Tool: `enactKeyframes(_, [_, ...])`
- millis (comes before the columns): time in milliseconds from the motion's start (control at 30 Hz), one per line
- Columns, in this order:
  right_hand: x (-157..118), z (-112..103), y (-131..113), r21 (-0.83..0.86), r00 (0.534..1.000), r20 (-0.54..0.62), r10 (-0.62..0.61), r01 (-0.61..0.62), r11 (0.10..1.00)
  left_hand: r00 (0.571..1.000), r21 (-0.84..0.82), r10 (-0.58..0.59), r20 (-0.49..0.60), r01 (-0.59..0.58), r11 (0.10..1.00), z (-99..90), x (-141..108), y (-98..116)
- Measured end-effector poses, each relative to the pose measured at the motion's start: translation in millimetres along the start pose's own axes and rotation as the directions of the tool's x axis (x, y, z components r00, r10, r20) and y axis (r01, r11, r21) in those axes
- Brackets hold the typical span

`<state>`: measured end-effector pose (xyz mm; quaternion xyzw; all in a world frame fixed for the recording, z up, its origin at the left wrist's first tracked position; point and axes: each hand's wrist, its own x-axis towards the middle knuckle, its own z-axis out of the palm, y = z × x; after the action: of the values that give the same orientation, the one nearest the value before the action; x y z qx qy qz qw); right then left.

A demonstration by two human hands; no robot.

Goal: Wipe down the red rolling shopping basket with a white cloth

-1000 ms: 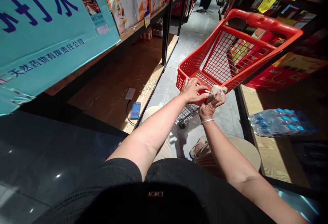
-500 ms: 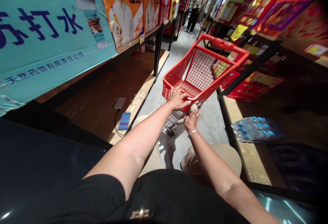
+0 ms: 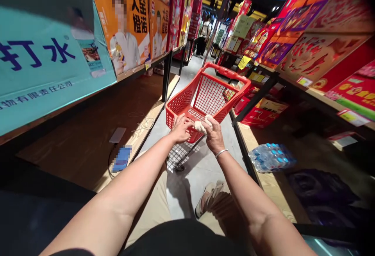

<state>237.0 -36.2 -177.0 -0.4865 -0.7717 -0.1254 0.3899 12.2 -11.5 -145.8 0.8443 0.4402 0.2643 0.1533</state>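
Observation:
In front of me stands a red plastic shopping cart [image 3: 215,90], its basket made of grid panels and its near rim toward me. My left hand [image 3: 181,129] grips that near rim, with the fingers hooked over the top. Just right of it, my right hand [image 3: 215,135] is closed on a crumpled whitish cloth [image 3: 201,126], which lies against the top of the rim. A bracelet circles my right wrist. The inside of the basket shows only its red floor and walls. Below, the cart's lower frame and a wheel [image 3: 179,167] are partly visible.
Shelves flank the narrow aisle. Orange drink cartons [image 3: 125,25] and a teal carton [image 3: 49,52] stand left; a blue phone [image 3: 122,158], a white power bank-like block [image 3: 117,135] and cables lie below. Bottled water [image 3: 271,157] and red gift boxes [image 3: 260,111] sit right. A person stands far ahead.
My right hand has risen from beneath the front of the rim to its top, carrying the cloth. The left hand stays on the rim. My view has tilted up and shifted right.

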Motion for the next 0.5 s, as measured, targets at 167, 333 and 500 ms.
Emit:
enactKeyframes(167, [53,-26,71,-0.05,0.988,0.052,0.145,-0.143,0.988,1.0,-0.006,0.015,-0.015,-0.015,1.0,-8.9,-7,-13])
enactKeyframes(333, [95,-34,76,-0.085,0.967,0.113,0.227,-0.219,0.972,0.997,0.011,0.02,-0.07,-0.019,1.0,-16.3,-17,-23])
enactKeyframes(500, [57,-4,-20,0.004,0.985,0.164,0.061,-0.062,0.998,0.998,0.061,-0.032,-0.059,0.035,0.997,-24.5,-24,-25])
